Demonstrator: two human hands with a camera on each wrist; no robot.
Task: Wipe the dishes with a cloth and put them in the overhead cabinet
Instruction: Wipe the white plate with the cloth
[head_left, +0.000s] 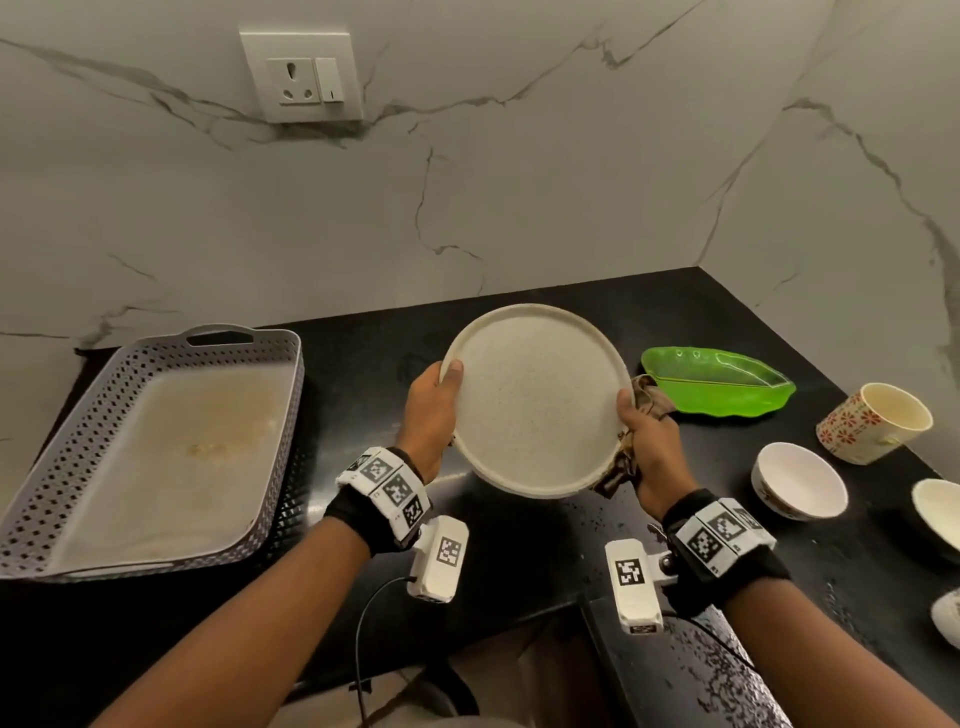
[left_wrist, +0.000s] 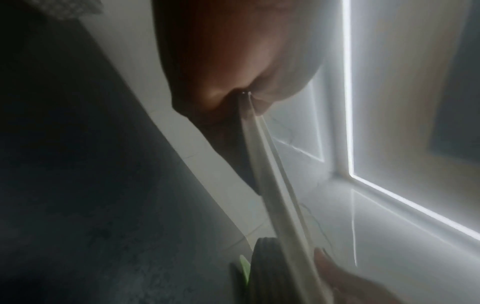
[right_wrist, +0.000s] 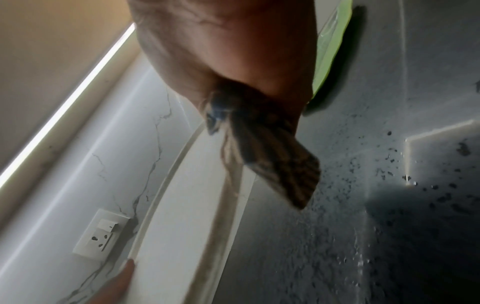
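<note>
- Speckled cream plate (head_left: 535, 400) hangs above the worktop (head_left: 363, 364), left hand (head_left: 431, 410) gripping its rim.
- Right hand (head_left: 649, 441) clamps cloth (head_left: 618, 467) against the opposite rim; rub round the edge, keeping the left grip firm.

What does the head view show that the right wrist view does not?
Only the head view shows the basket, the cup, the white bowl and the left hand gripping the plate's left rim. Only the right wrist view shows the lit strip above the wall. Both show the plate, the cloth in the right hand, the green dish and the socket.
</note>
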